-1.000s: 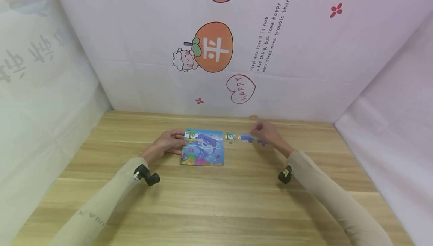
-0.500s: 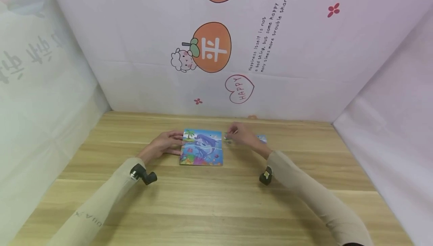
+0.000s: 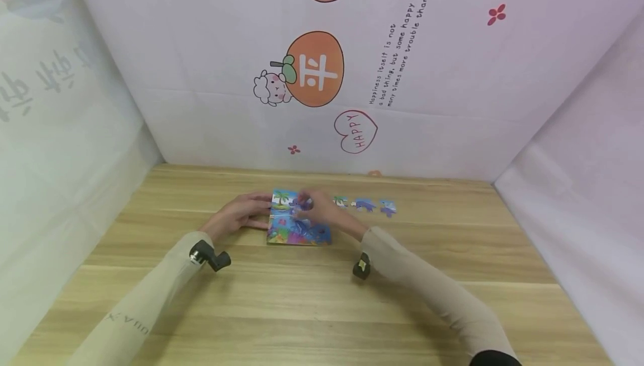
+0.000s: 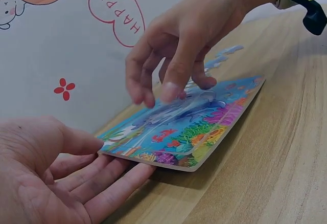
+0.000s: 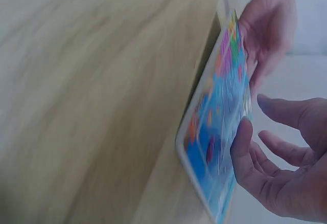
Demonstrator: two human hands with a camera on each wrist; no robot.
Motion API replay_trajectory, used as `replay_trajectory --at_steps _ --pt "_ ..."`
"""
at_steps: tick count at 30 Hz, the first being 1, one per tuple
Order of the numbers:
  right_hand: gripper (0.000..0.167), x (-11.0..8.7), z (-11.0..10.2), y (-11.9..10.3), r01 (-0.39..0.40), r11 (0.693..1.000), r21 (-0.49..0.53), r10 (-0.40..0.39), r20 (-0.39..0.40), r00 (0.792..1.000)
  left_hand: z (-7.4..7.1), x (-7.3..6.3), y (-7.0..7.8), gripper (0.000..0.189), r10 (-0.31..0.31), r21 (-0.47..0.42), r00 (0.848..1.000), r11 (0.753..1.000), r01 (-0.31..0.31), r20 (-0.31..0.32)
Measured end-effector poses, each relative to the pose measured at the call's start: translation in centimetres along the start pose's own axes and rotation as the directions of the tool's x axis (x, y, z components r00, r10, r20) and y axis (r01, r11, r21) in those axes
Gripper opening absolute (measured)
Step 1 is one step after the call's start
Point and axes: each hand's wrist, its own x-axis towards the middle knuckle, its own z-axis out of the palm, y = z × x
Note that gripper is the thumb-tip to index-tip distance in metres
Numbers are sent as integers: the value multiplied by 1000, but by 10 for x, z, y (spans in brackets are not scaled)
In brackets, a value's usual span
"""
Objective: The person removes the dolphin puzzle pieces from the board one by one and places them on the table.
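Observation:
A square, glossy dolphin picture puzzle board (image 3: pixel 282 232) lies on the wooden table, showing a palm tree and bright coral. At its left edge my left hand (image 3: pixel 237 213) grips it, the thumb on the top face and fingers under the rim in the left wrist view. My right hand (image 3: pixel 322 209) hovers over the board's upper right part and hides some of the dolphin. Its fingers (image 4: pixel 179 70) are loosely bent, and in the right wrist view the thumb and index fingertip stand apart with nothing between them.
Right of the board, three puzzle pieces lie in a row: a palm-tree piece (image 3: pixel 340 201), a dolphin-body piece (image 3: pixel 364 204) and a blue-and-purple piece (image 3: pixel 388 208). Behind the wooden table (image 3: pixel 312 299) hangs a printed white cloth (image 3: pixel 226 131), with pale cloth on both sides.
My right hand has moved left from above the loose pieces to over the board, uncovering those pieces. My left hand keeps its place at the board's left edge.

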Motion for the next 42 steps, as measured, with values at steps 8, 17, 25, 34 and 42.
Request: replay_trajectory --at_steps 8,17,25,34,42 --pt "54 5 20 -9 28 988 -150 -21 45 999 0 2 -4 58 8 -4 1000 1000 -8 6" --pt "45 6 25 -15 -38 993 -113 44 50 998 -1 2 -8 61 9 11 1000 1000 -9 -27" --pt "50 5 22 -15 -50 993 -108 54 43 998 -2 4 -14 69 83 85 996 993 -87 45" --pt "44 3 26 -12 -42 991 -129 42 0 999 3 3 -17 76 122 137 992 982 -126 40" --pt "36 2 29 -13 -16 995 -96 12 -38 999 1 2 -16 83 129 190 990 972 -139 64"
